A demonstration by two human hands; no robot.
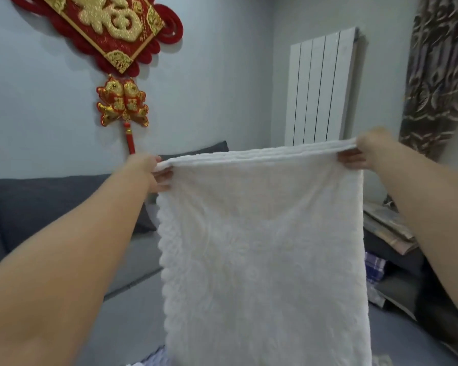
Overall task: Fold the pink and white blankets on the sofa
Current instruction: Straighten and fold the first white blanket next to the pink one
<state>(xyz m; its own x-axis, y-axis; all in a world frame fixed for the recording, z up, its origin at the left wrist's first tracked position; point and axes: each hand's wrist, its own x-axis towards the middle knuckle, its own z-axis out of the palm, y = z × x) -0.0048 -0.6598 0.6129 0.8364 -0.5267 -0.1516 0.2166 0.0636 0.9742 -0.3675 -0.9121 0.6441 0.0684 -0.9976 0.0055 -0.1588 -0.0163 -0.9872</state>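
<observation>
Between my two grips I see the white blanket (pixel 262 247), plain white all over with a faint embossed swirl pattern and a scalloped edge below my left grip. Behind that grip the sofa (pixel 50 196) is dark grey. Above it hangs a red and gold wall ornament (pixel 111 33). Beyond my right grip stands a white radiator (pixel 320 88), beside a brown curtain (pixel 439 75) with a pale floral pattern.

We count one white blanket (pixel 262 247), two hands, left (pixel 150 171) and right (pixel 365 151), one grey sofa (pixel 50 207), one red wall ornament (pixel 111 48), one white radiator (pixel 320 88) and one patterned curtain (pixel 439 75).
</observation>
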